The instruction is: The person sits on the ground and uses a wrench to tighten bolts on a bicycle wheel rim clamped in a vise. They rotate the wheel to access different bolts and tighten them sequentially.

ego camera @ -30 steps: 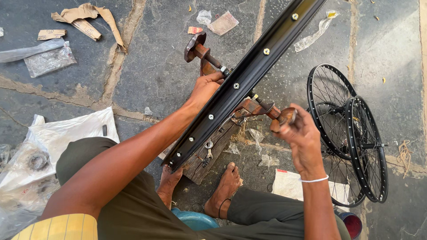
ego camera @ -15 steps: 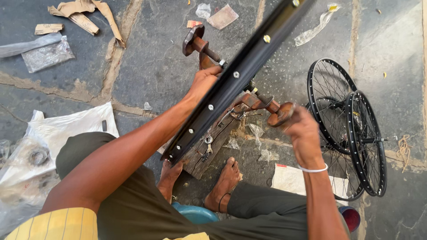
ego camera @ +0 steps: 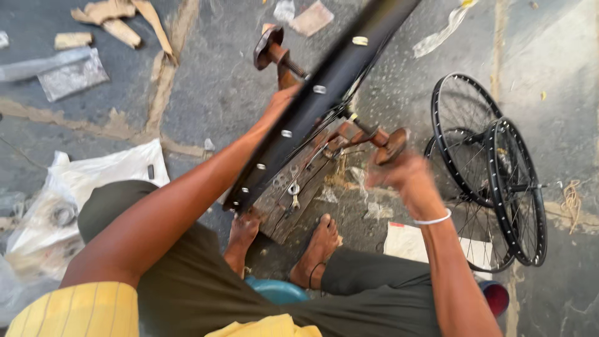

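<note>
A black bicycle rim [ego camera: 324, 93], seen edge-on with silver spoke nipples, slants from lower left to upper right across a rusty stand. My left hand [ego camera: 281, 103] reaches along the rim's far side and grips it near the stand's left screw handle [ego camera: 269, 47]. My right hand [ego camera: 402, 178], blurred, curls around the lower side of the stand's right rusty knob [ego camera: 390, 145]. The rim's lower end rests by a worn wooden board [ego camera: 284, 209] in front of my bare feet.
Two spoked black wheels [ego camera: 499, 181] lean together on the right. A small spanner [ego camera: 293, 192] lies on the board. White plastic bags [ego camera: 93, 181] sit left, cardboard scraps [ego camera: 118, 19] far left, a blue stool [ego camera: 277, 290] under me, paper [ego camera: 405, 240] by my right leg.
The rim's upper end has swung up toward the camera, so it stands steeper. My right hand stays at the right knob, shifting slightly downward. My left hand keeps its hold.
</note>
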